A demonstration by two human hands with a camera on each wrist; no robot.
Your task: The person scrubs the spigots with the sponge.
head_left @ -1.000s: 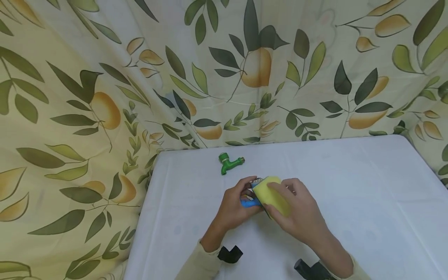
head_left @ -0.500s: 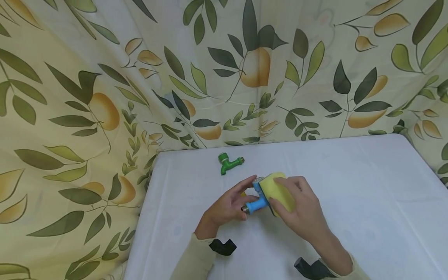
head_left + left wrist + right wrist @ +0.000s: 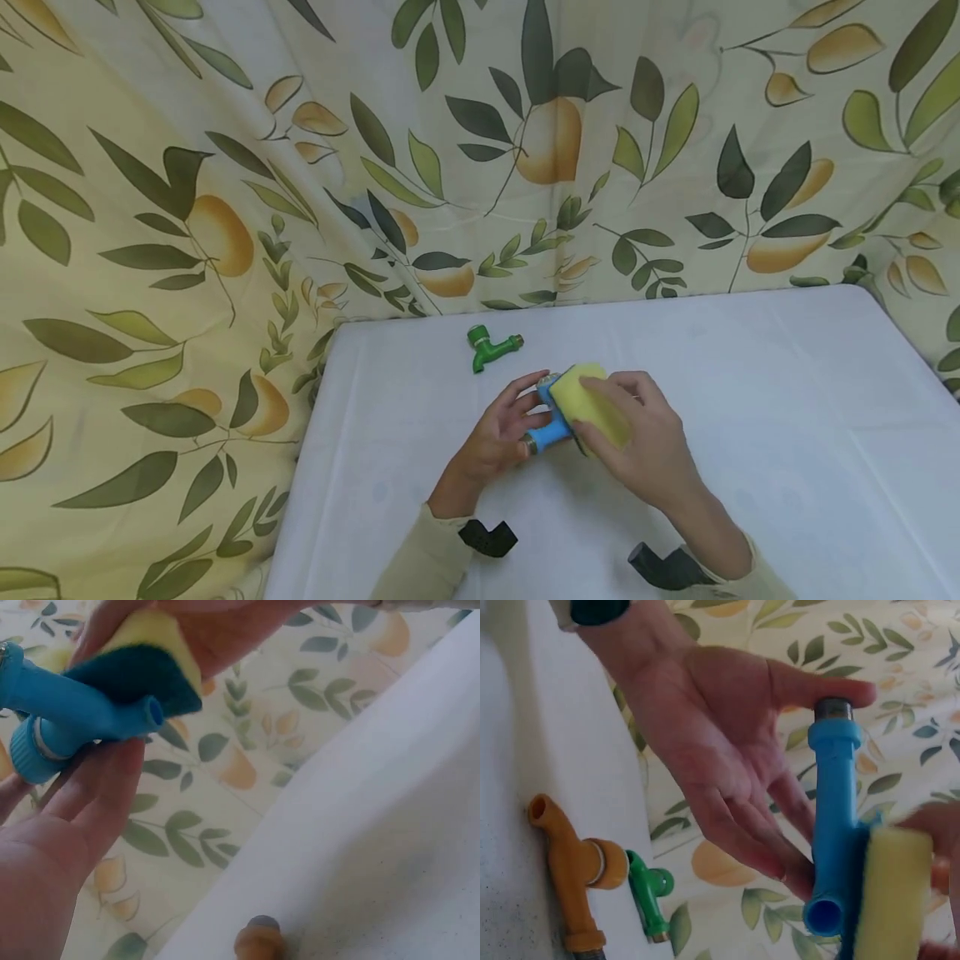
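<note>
My left hand (image 3: pixel 491 442) holds a blue plastic tap (image 3: pixel 550 433). In the right wrist view its thumb presses the tap's dark threaded end, and its fingers touch the other side. With my right hand (image 3: pixel 654 450) I grip a yellow sponge (image 3: pixel 579 398) between thumb and fingers. The sponge's dark green scouring side (image 3: pixel 139 673) lies against the blue tap's body, as the left wrist view shows. The sponge covers part of the tap in the head view.
A green tap (image 3: pixel 491 350) lies on the white-covered table (image 3: pixel 750 417) beyond my hands. An orange tap (image 3: pixel 570 877) lies nearer in the right wrist view; my hands hide it from the head view. A leaf-and-fruit patterned curtain (image 3: pixel 637 208) hangs behind.
The left hand has shifted and turned the blue tap, so its threaded end now shows toward the lower left. The sponge has moved slightly up and stays against the tap.
</note>
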